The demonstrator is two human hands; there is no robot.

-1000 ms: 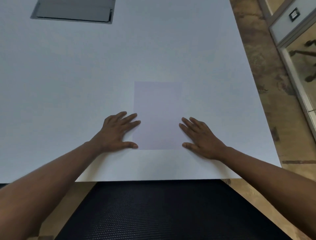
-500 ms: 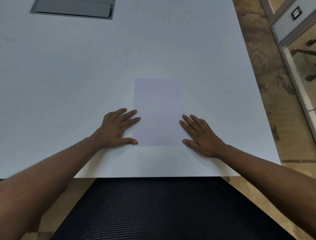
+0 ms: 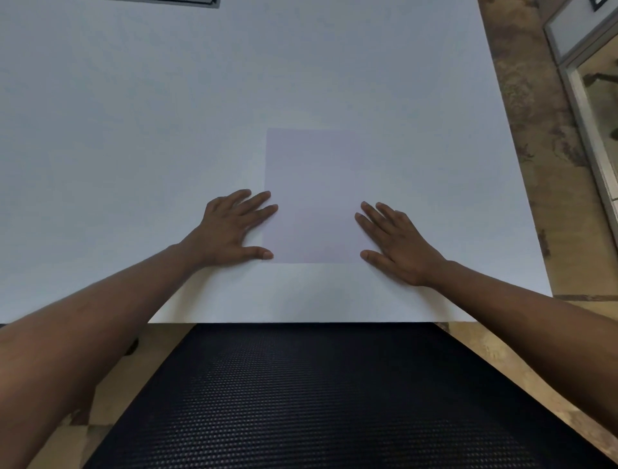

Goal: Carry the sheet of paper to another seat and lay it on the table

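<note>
A pale lilac sheet of paper lies flat on the white table, a short way in from the near edge. My left hand rests palm down at the sheet's left edge, fingers spread, fingertips and thumb touching the paper. My right hand lies flat at the sheet's right edge in the same way, fingers apart. Neither hand grips the sheet.
A black mesh chair back stands between me and the table's near edge. A grey metal cable hatch shows at the top left of the table. Brown stone floor and a glass door frame run along the right.
The view has tilted down a little, so the sheet, hands and hatch sit higher in frame. Both hands stay flat at the sheet's sides.
</note>
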